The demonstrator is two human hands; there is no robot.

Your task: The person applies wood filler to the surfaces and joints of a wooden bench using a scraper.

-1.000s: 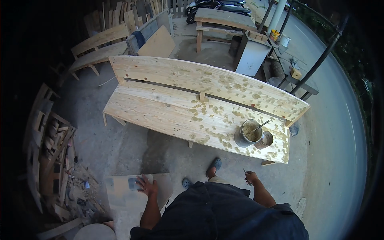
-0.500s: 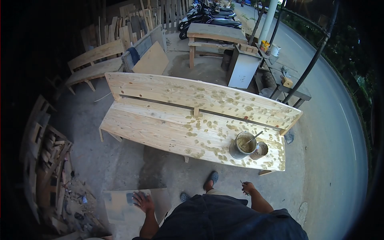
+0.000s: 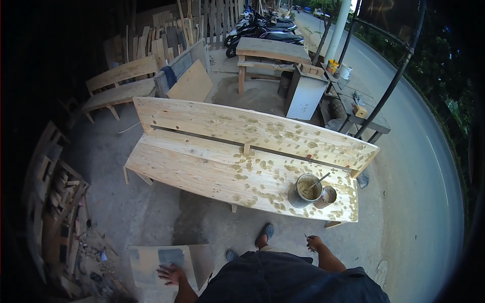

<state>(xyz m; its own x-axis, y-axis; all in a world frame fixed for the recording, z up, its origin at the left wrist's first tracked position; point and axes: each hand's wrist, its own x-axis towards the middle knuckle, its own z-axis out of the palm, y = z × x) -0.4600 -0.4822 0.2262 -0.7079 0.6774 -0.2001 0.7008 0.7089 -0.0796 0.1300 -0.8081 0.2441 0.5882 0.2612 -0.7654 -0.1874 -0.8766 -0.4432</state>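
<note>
My left hand [image 3: 172, 274] has its fingers spread over a pale boxy panel [image 3: 144, 256] with a grey patch, low on the left; whether it touches cannot be told. On the other side of my body, my right hand [image 3: 314, 244] is closed around a small thin tool whose tip pokes out; its kind is too small to tell. In front of me stands a long wooden bench [image 3: 177, 157], with brownish-green filler dabs over its right half. A metal pot [image 3: 299, 198] of thick paste, a stick in it, sits on the seat beside a smaller can [image 3: 327, 196].
Behind are another bench [image 3: 121, 94], a wooden table [image 3: 273, 46], a white cabinet [image 3: 305, 96] and parked motorbikes [image 3: 265, 30]. Wood scraps [image 3: 65, 202] lie at the left. A dark metal post [image 3: 389, 91] stands near the road [image 3: 419, 131] at right.
My left hand has moved down and slightly left over the panel. My right hand is a little lower, still closed. The view has shifted slightly, with the bench lower in it.
</note>
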